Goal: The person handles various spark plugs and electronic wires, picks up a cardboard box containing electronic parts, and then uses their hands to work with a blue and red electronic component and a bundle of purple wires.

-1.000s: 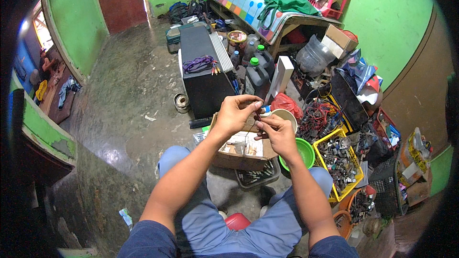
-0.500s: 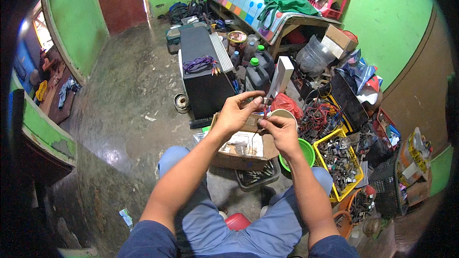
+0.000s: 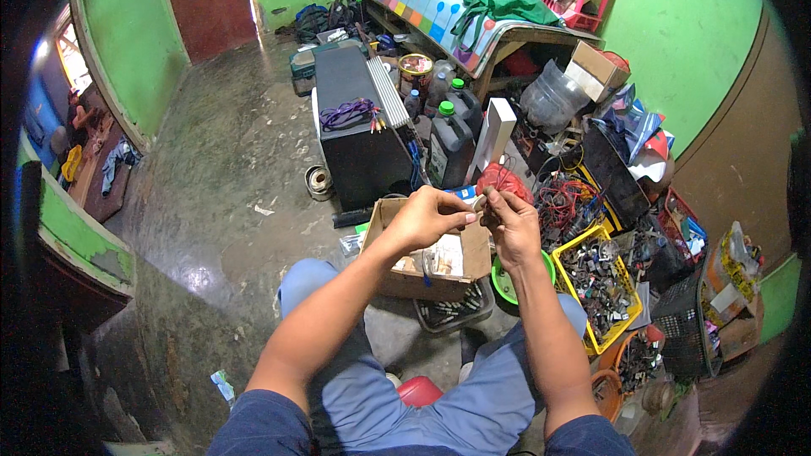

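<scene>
In front of me, above a cardboard box (image 3: 405,285), my hands meet fingertip to fingertip. Between them is a small pale part (image 3: 479,202), too small to name. My left hand (image 3: 429,219) is closed, its thumb and forefinger pinching at the part's left side. The fingers of my right hand (image 3: 514,228) are bent in and hold it from the other side. Papers (image 3: 445,255) lie inside the box, and a thin dark wire (image 3: 426,263) shows against them below my left hand.
A dark tray (image 3: 473,314) of small pieces sits under the box, beside a green basin (image 3: 549,273). On the right stands a yellow crate (image 3: 635,314) full of small parts. Beyond are a tangle of red wires (image 3: 568,202), black jerrycans (image 3: 452,147) and a black cabinet (image 3: 363,164).
Both hands have turned and shifted slightly; my right hand is now raised with its fingers pointing up. The dark wire that hung between the hands now shows farther left.
</scene>
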`<state>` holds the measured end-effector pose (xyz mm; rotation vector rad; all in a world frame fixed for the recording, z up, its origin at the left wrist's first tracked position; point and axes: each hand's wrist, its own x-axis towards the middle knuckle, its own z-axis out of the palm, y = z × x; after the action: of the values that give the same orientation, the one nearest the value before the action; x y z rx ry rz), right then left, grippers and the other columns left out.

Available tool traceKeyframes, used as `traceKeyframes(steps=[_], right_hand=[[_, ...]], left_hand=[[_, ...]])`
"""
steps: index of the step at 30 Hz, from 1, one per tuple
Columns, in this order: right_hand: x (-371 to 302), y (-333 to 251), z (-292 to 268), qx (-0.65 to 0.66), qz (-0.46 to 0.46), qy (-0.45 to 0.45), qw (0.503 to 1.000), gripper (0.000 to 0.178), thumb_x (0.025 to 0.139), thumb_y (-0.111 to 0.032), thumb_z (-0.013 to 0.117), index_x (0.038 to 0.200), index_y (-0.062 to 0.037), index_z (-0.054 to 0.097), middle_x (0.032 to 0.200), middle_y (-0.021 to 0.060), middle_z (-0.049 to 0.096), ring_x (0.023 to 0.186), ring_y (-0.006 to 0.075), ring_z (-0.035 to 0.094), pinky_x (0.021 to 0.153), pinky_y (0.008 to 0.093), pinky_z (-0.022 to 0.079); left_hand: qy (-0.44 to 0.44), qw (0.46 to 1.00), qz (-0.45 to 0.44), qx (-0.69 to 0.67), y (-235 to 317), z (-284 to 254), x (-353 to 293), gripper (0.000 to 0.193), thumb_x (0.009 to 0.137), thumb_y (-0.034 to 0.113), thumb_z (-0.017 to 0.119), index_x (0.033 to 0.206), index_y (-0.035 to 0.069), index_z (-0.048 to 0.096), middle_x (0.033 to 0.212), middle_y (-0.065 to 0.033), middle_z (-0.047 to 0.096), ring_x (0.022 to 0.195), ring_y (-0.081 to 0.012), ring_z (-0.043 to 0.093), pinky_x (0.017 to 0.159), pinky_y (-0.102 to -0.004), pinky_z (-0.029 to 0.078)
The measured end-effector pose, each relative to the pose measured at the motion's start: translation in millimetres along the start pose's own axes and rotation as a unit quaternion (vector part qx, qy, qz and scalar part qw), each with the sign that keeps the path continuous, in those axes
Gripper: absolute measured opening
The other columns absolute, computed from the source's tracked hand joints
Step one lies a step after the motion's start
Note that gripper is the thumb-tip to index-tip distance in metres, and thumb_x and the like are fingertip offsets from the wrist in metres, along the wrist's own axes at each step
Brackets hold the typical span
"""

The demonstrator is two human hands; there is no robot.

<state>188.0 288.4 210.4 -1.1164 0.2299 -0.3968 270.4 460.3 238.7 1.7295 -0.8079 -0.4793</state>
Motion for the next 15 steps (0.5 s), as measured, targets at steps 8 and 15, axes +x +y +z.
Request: traceKeyframes(steps=[8,15], right_hand=[[-6,-19,4,-0.224,0.008,-0.098,0.97,0.02,0.088,-0.015,0.074,0.099,0.0017,0.074,0.085,0.0055,0.072,0.073,0.0096,0.063,0.066,0.0249,0.049],[-12,-20,8,-0.401,-0.119,-0.134,0.898,0.018,0.085,-0.011,0.075,0.097,0.002,0.075,0.088,0.0114,0.074,0.078,0.0168,0.068,0.073,0.0305,0.051]], left_hand=[[0.043,0.998,-0.009,0.047,8,-35,-5,0.029,0.08,0.023,0.08,0.094,-0.002,0.076,0.079,-0.0091,0.072,0.071,-0.0118,0.063,0.068,-0.0304,0.051],[0.08,0.995,-0.013,-0.059,0,-38,-3,0.025,0.087,0.022,0.074,0.1,0.0,0.075,0.079,-0.0037,0.072,0.068,-0.0066,0.06,0.059,-0.0239,0.047]])
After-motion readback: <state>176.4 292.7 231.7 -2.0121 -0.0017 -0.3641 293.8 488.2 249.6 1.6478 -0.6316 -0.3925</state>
